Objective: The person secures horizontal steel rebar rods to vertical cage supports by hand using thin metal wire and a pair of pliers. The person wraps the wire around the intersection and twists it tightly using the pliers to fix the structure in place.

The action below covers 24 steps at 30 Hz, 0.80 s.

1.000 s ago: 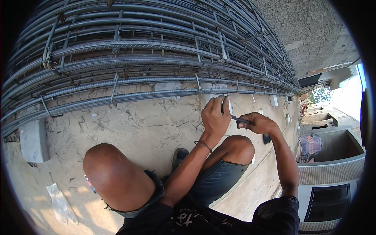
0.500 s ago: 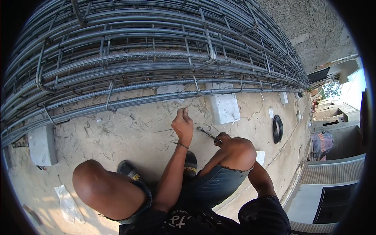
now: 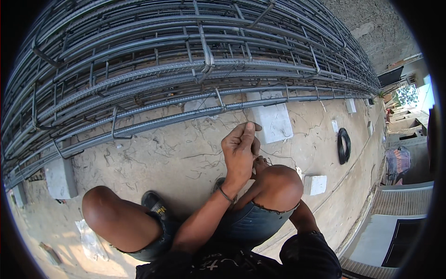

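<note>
In front of the rebar cages my left hand (image 3: 239,151) is raised, thumb pressed against the bent fingers in a pinch. Anything thin between them is too small to make out. Behind it, beside my right knee, my right hand (image 3: 261,162) is closed and mostly covered by my left hand and the knee. The dark long-handled hand tool that it held half a second ago is hidden now. Just beyond my left hand lies a pale concrete block (image 3: 274,123) under the lowest bars. The stacked rebar cages (image 3: 176,69) fill the far side, with square stirrups round ribbed bars.
Wire offcuts (image 3: 200,162) litter the concrete floor. A coil of black wire (image 3: 344,146) lies to the right, near a small white block (image 3: 316,185). Another block (image 3: 60,179) supports the cages at left. A clear plastic bag (image 3: 93,242) lies at lower left.
My left hand has moved right and now overlaps my right hand, covering the dark tool. The view has shifted slightly, moving the cages and blocks within the picture.
</note>
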Available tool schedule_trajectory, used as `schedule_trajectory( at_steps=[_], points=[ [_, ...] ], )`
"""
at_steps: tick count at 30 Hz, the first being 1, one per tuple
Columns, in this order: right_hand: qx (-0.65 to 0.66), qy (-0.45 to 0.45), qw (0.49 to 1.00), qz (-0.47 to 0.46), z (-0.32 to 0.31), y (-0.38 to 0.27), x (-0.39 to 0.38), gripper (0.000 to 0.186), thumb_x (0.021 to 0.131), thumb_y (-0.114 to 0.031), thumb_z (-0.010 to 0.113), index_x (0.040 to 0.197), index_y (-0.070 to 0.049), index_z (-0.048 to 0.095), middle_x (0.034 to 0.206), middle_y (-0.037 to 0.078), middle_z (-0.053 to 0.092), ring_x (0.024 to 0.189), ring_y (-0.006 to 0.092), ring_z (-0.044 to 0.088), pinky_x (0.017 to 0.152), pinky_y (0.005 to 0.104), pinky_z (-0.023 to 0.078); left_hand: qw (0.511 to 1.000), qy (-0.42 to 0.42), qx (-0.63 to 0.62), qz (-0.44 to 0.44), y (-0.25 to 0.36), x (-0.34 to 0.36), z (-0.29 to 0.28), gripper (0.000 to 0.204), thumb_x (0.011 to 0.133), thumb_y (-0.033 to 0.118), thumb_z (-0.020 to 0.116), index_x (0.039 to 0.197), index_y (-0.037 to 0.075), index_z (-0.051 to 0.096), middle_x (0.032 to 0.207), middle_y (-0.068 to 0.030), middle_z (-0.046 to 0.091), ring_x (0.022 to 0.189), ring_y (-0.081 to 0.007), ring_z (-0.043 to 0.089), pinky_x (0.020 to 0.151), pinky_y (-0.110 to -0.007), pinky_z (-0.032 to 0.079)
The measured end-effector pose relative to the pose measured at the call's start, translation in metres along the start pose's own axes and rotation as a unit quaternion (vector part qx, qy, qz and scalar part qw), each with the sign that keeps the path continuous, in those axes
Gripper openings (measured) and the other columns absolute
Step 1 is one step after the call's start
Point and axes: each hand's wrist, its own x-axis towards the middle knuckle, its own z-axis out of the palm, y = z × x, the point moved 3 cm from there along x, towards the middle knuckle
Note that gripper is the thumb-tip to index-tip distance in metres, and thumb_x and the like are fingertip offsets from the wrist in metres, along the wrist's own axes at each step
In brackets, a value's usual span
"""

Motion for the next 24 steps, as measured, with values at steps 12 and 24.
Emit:
schedule_trajectory(
  at_steps=[12, 24],
  points=[
    [0.055, 0.064, 0.995, -0.057, -0.007, 0.018, -0.008, 0.038, 0.075, -0.023, 0.071, 0.11, -0.016, 0.059, 0.111, 0.013, 0.048, 0.106, 0.0276, 0.05, 0.087, 0.0374, 0.048, 0.923, 0.206, 0.309, 0.103, -0.027, -0.006, -0.119, 0.021, 0.093, 0.017, 0.056, 0.085, -0.001, 0.061, 0.055, 0.0002, 0.047, 0.051, -0.006, 0.041, 0.047, -0.025, 0.033],
    [0.522, -0.038, 0.832, -0.183, -0.124, -0.033, -0.102, 0.035, 0.083, -0.018, 0.062, 0.116, -0.006, 0.058, 0.098, 0.012, 0.056, 0.089, 0.024, 0.056, 0.08, 0.0347, 0.046, 0.828, 0.018, 0.536, 0.163, -0.063, 0.006, -0.083, 0.008, 0.089, 0.011, 0.057, 0.089, 0.004, 0.061, 0.064, -0.0182, 0.057, 0.058, -0.0324, 0.056, 0.052, -0.039, 0.044]
  ],
)
